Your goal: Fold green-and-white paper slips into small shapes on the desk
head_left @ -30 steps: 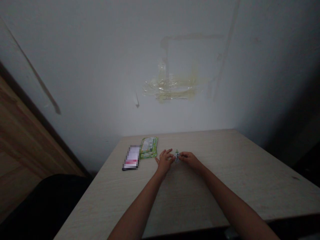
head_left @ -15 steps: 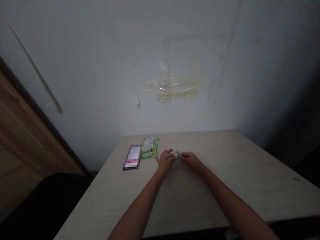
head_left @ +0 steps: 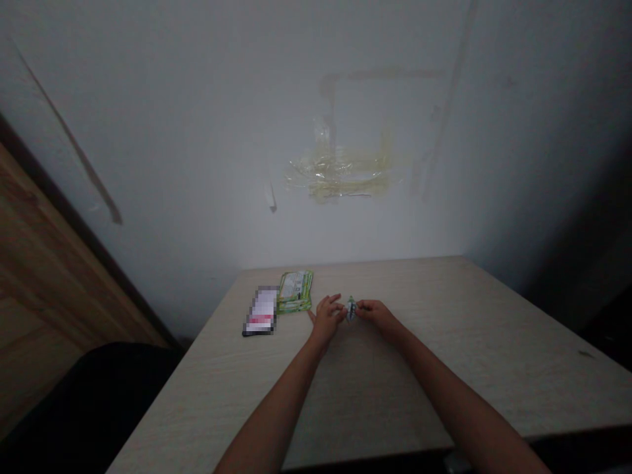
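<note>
Both my hands meet over the far middle of the light wooden table (head_left: 444,368). Between them is a small green and white folded packet (head_left: 351,308). My left hand (head_left: 326,318) pinches its left side with some fingers raised. My right hand (head_left: 376,313) pinches its right side, fingers curled in. The packet is held just above the tabletop. It is too small and dim to read.
A stack of green packets (head_left: 295,291) lies near the table's far edge. A phone (head_left: 261,311) lies flat beside it, to the left. A white wall with tape marks (head_left: 340,172) rises behind. A dark chair back (head_left: 79,408) sits at lower left.
Almost nothing has shifted. My hands stay together on the small packet, with only slight finger movement.
</note>
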`<state>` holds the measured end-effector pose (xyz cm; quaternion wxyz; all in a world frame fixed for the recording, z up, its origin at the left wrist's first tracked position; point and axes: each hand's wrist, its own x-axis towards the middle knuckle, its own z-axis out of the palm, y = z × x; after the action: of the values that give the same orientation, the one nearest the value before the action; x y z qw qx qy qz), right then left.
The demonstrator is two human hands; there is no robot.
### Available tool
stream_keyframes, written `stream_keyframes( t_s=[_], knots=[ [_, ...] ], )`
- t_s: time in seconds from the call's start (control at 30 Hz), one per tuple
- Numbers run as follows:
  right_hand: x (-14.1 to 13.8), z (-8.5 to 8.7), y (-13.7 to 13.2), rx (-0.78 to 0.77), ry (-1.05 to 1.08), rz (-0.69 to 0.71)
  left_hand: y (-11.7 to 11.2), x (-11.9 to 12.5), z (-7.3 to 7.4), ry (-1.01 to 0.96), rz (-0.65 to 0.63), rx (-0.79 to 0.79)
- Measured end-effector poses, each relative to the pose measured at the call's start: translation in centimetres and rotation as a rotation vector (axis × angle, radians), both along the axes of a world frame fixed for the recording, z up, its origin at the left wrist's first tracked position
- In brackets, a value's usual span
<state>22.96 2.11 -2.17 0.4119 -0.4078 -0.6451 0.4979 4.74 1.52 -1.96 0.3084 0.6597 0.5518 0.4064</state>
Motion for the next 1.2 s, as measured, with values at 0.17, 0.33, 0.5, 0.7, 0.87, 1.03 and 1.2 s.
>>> stream_keyframes(
  t_s=[0.17,0.33,0.5,0.7,0.87,1.03,1.2],
  knots=[
    [-0.15,0.4,-0.28,-0.023,0.017,-0.006,0.03,-0.01,-0.28,-0.008,0.006,0.006],
    [-0.07,0.06,-0.04,-0.023,0.045,-0.005,0.09,-0.01,-0.34,-0.019,0.007,0.004],
    [0.0,-0.24,0.08,-0.045,0.067,0.0,0.2,0.0,-0.45,-0.024,0.013,0.013],
    [0.07,-0.34,0.13,-0.033,0.068,0.012,0.39,0.04,-0.81,-0.047,0.024,0.04],
    [0.04,-0.09,-0.09,-0.032,0.058,-0.009,0.47,-0.04,-0.79,-0.039,0.025,0.031],
    [0.14,0.32,-0.26,0.015,0.001,-0.024,0.37,-0.23,-0.67,-0.003,0.036,0.048],
    [0.2,0.34,-0.04,0.051,-0.049,-0.042,0.41,-0.25,-0.64,0.077,0.055,0.061]
  ],
)
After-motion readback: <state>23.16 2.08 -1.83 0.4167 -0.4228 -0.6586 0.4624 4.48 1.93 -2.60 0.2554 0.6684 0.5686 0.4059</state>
